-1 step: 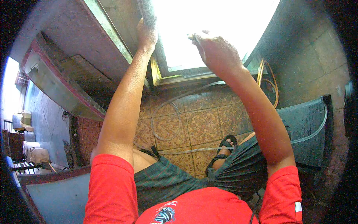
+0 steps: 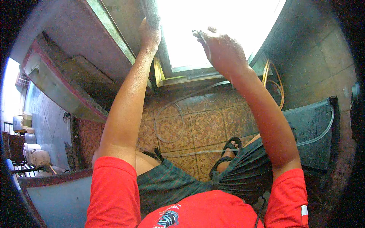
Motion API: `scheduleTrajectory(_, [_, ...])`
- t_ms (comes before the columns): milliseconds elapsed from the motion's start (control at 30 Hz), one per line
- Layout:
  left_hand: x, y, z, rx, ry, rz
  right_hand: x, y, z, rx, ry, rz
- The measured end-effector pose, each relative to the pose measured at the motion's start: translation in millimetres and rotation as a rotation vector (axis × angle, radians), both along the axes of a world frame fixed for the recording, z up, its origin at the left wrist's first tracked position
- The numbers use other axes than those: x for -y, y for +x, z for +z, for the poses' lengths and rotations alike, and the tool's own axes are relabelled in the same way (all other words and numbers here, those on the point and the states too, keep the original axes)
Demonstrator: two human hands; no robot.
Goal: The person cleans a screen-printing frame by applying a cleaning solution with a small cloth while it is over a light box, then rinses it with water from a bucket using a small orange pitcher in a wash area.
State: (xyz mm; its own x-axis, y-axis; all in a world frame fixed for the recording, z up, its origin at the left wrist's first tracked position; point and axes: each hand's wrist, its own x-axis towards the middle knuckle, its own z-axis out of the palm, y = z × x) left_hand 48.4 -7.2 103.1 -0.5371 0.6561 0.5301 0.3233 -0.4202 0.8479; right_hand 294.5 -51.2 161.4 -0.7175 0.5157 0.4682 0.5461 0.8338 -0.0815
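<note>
My left hand (image 2: 151, 35) is closed around the lower end of a grey, speckled bar (image 2: 151, 11), at the left side of a glaring white panel (image 2: 182, 49). Its fingertips are hidden behind the bar. Over the panel, my right hand (image 2: 224, 47) is closed in a pinch. A small dark tip (image 2: 196, 34) pokes out at its finger ends; glare washes out what it belongs to. A wooden frame (image 2: 182, 80) edges the panel's near side. From there a clear hose (image 2: 207, 89) loops down across the floor, partly behind my right forearm.
Patterned brown tiles (image 2: 207, 125) cover the floor, with my sandalled foot (image 2: 229, 152) on them. An orange hose (image 2: 281, 89) hangs right of the panel. A dark grey board (image 2: 313, 125) stands at right, a curved red-edged panel (image 2: 64, 81) at left.
My right hand has shifted slightly upward over the white panel, and its fingers have changed position a little. The clear hose near my right wrist has risen slightly. My left hand stays put.
</note>
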Motion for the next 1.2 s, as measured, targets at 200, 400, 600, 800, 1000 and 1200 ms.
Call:
scheduleTrajectory(200, [11.2,3.4,1.5,-0.209,0.032,0.140,4.9,-3.6,18.3,0.023,-0.115,-0.015])
scheduleTrajectory(400, [13.4,9.7,7.9,0.007,-0.059,0.021,-3.0,0.5,8.4,-0.014,-0.034,0.028])
scheduleTrajectory(600, [11.4,3.5,6.6,-0.009,-0.057,0.022,7.6,-1.0,13.8,-0.019,-0.129,-0.018])
scheduleTrajectory(800, [6.3,8.6,1.8,-0.024,0.028,0.003,4.6,4.4,7.0,-0.060,-0.031,0.021])
scheduleTrajectory(1000, [-36.1,-70.4,-23.0,0.130,-0.190,-0.074,6.1,-15.9,0.2,-0.062,-0.004,0.008])
scheduleTrajectory(1200, [-1.2,6.7,-0.4,0.013,0.051,-0.031,-6.7,1.7,-5.3,0.013,-0.035,-0.123])
